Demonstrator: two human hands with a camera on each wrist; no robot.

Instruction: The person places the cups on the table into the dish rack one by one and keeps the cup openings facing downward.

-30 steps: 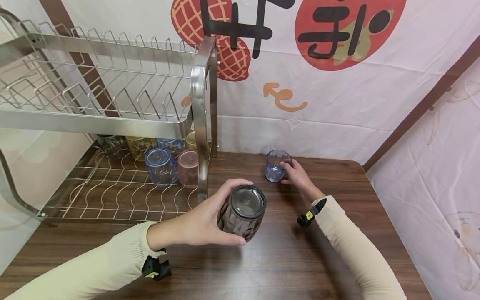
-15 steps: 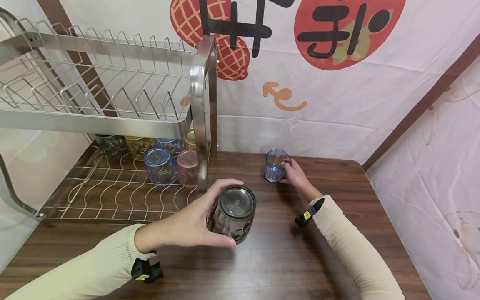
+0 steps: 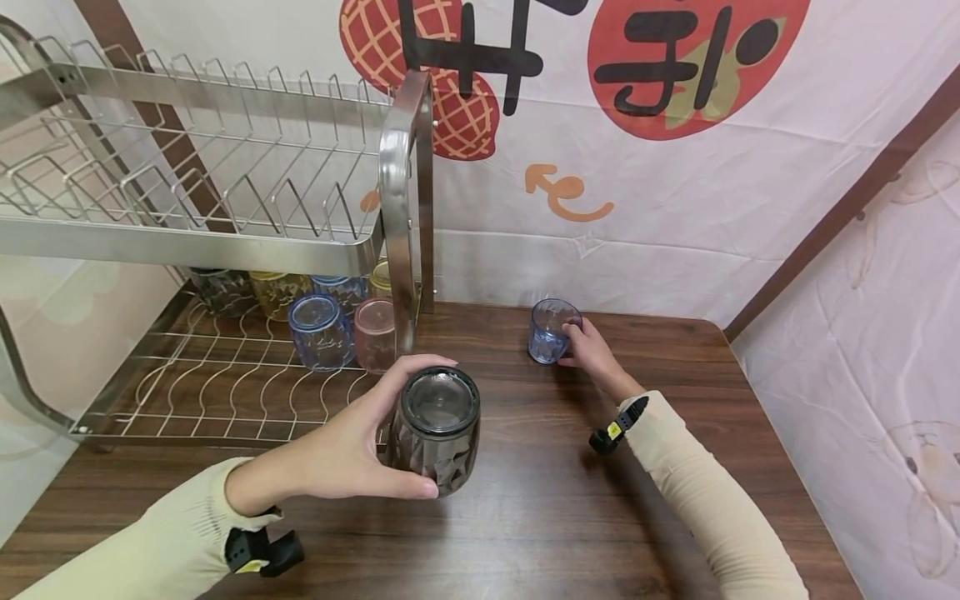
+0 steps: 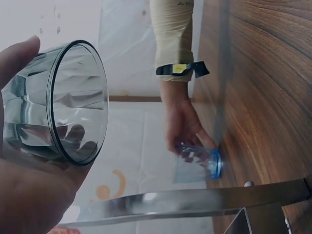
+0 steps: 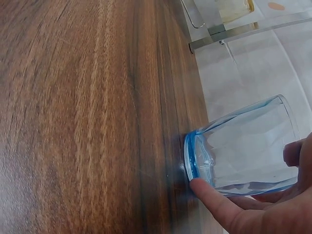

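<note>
My left hand (image 3: 333, 454) grips a dark grey faceted drinking glass (image 3: 435, 446) by its side, thumb in front. The glass is upside down above the table, its open rim (image 4: 53, 102) towards the tabletop in the left wrist view. Near the back wall, my right hand (image 3: 602, 365) holds a clear blue drinking glass (image 3: 551, 337). That one is upright, its thick blue base (image 5: 192, 158) at the tabletop, with a fingertip by the base in the right wrist view. Some right-hand fingers are hidden behind the blue glass.
A two-tier metal dish rack (image 3: 187, 246) stands at the left. On its lower tier sit several upturned glasses, among them a blue glass (image 3: 321, 337) and a pink glass (image 3: 375, 333). The rack's upright (image 3: 405, 217) rises close to my left hand. A printed cloth (image 3: 517, 258) hangs behind the wooden table (image 3: 555, 517).
My left hand has moved left with the dark grey glass, nearer to the rack. The right hand and the blue glass have hardly moved.
</note>
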